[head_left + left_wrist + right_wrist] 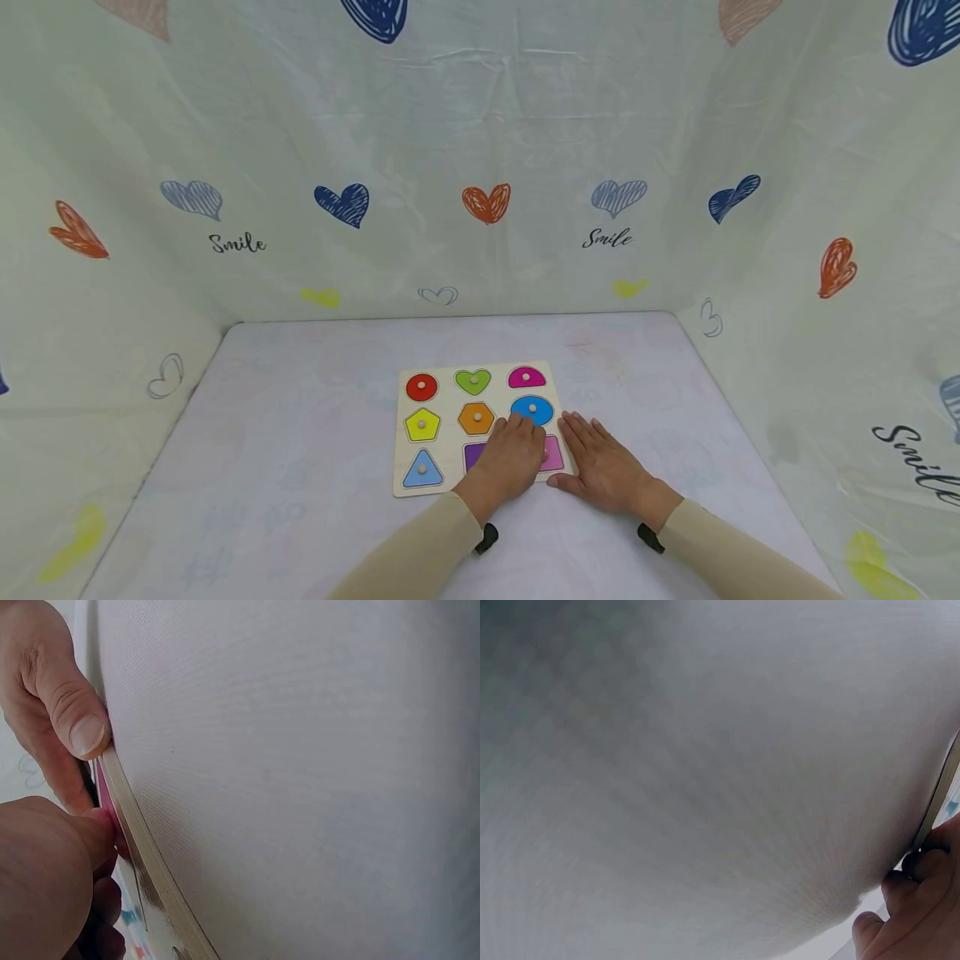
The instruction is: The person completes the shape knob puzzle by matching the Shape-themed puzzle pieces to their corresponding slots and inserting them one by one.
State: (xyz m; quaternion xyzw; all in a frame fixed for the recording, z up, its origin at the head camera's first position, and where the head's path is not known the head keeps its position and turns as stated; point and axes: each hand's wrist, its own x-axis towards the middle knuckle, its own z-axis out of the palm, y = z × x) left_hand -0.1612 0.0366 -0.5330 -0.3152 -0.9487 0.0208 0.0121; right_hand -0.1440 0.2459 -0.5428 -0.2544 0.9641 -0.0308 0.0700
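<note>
So the puzzle board (480, 429) lies flat on the table (300, 467), right in front of the person. The left hand (510, 457) rests flat over the near-right corner, fingers relaxed over the purple piece (474, 455) and pink piece (553, 454), gripping nothing. The right hand (600, 467) lies flat just beside the board's right edge, thumb touching that edge. Each slot holds its shape: red circle (422, 387), green heart (472, 382), blue oval (532, 409), yellow pentagon (422, 425).
</note>
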